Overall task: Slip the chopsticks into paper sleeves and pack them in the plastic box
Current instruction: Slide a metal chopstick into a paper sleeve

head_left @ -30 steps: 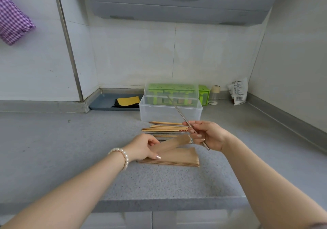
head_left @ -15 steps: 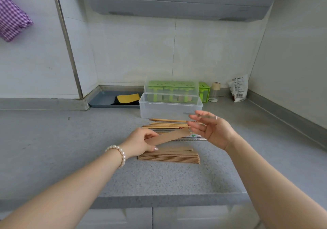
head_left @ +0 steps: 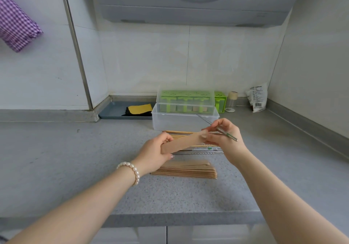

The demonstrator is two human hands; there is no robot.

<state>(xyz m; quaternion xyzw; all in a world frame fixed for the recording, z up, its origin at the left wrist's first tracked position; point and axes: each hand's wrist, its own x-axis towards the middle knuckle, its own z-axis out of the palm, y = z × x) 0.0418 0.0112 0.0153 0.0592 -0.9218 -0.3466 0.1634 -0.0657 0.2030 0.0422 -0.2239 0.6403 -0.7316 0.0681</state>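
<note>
My left hand (head_left: 154,154) grips the near end of a brown paper sleeve (head_left: 184,142) held above the counter. My right hand (head_left: 223,140) pinches the sleeve's far end and also holds metal chopsticks (head_left: 227,135) that point back toward the clear plastic box (head_left: 181,120). More chopsticks (head_left: 200,148), wooden and metal, lie in a row on the counter under my hands. A stack of paper sleeves (head_left: 186,170) lies nearer the counter's front edge.
A green-and-clear lidded container (head_left: 186,97) sits on the plastic box. Behind are a grey tray with a yellow sponge (head_left: 139,109), a small jar (head_left: 231,101) and a white packet (head_left: 257,96). A range hood (head_left: 188,0) hangs overhead; walls close the corner.
My left hand lifted one sleeve off the stack. My right hand shifted the chopsticks in its grip and came over to take the sleeve's far end.
</note>
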